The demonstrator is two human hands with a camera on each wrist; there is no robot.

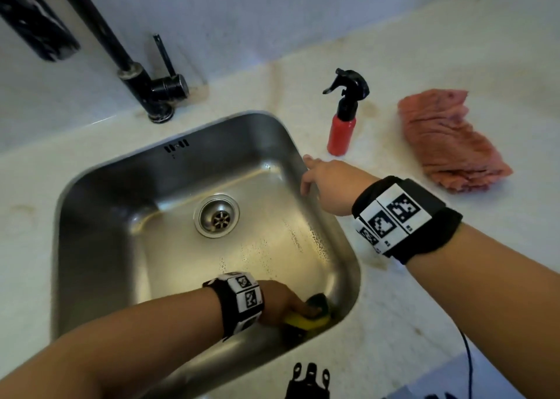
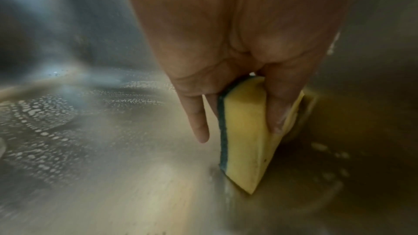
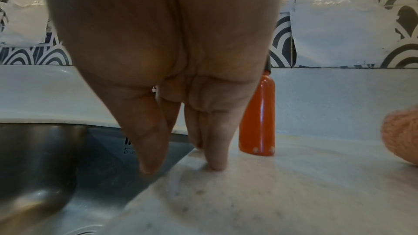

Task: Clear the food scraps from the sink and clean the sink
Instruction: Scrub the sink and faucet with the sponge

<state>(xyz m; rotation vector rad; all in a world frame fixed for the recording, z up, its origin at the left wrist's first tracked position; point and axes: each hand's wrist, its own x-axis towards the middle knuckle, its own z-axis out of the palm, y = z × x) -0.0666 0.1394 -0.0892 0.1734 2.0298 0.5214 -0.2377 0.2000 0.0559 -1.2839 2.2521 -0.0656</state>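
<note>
The steel sink (image 1: 100, 216) is wet, with soapy droplets on its floor (image 2: 45, 131) and a drain (image 1: 216, 215) in the middle. My left hand (image 1: 281, 303) grips a yellow sponge (image 1: 306, 319) with a dark green scouring side (image 2: 222, 131) and presses it into the sink's near right corner. In the left wrist view the sponge (image 2: 246, 140) stands on edge between thumb and fingers. My right hand (image 1: 321, 180) rests on the sink's right rim, fingers straight on the counter (image 3: 217, 158), thumb over the basin. No food scraps are visible.
A red spray bottle (image 1: 342, 131) with a black trigger stands on the counter right of the sink, just beyond my right hand. A crumpled pink cloth (image 1: 445, 144) lies further right. A black tap (image 1: 133, 74) rises behind the sink. A black cable (image 1: 468, 365) hangs at the near right.
</note>
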